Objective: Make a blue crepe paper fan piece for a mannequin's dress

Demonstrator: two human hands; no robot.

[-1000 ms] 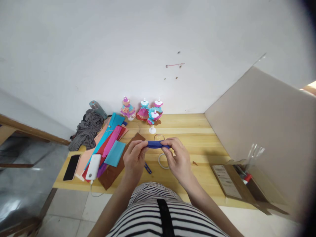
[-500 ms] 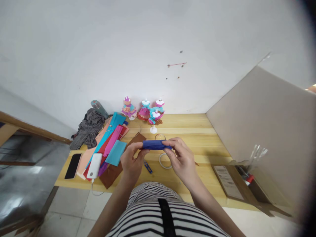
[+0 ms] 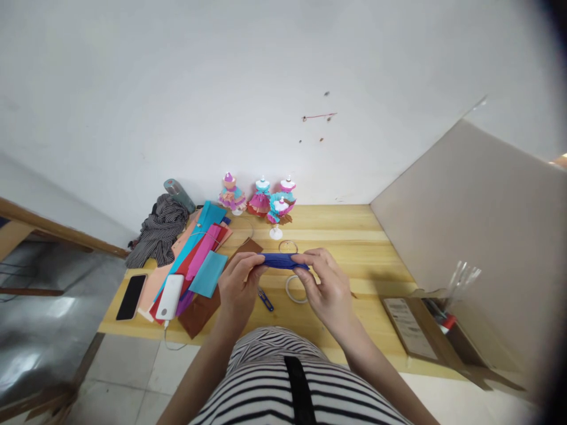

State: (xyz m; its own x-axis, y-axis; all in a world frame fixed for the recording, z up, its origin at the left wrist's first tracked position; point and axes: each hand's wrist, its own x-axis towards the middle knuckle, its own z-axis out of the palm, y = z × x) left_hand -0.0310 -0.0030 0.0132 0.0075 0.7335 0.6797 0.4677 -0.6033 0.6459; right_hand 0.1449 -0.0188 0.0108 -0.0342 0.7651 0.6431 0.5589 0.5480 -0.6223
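At the far left a grey, shiny surface [image 3: 39, 330] is too blurred to identify. On the table's left end, a striped cloth [image 3: 159, 231] covers the lower part of a grey-blue device [image 3: 178, 195], so I cannot tell what that device is. A black phone [image 3: 130, 297] and a white power bank [image 3: 169, 297] lie beside a fan of coloured paper sheets [image 3: 201, 254]; these overlap, hiding the lower ones.

The left hand [image 3: 237, 289] pinches one end of a folded blue strip [image 3: 279, 261] between thumb and fingers. The right hand [image 3: 325, 289] pinches the other end, so the strip hangs level just above the table, in front of the person's striped top. Small blue snips [image 3: 266, 300] lie below it. A tape ring [image 3: 295, 289] is partly hidden behind the right hand.

At the right, an open cardboard box [image 3: 425, 330] has contents too small to make out, and a dark lens edge cuts it off.

The table [image 3: 354, 236] is pale wood planks. Small dressed figures [image 3: 261, 200] stand at its back against a white wall [image 3: 266, 88]. A beige board [image 3: 478, 224] closes off the right side, and light floor tiles [image 3: 133, 378] show below.
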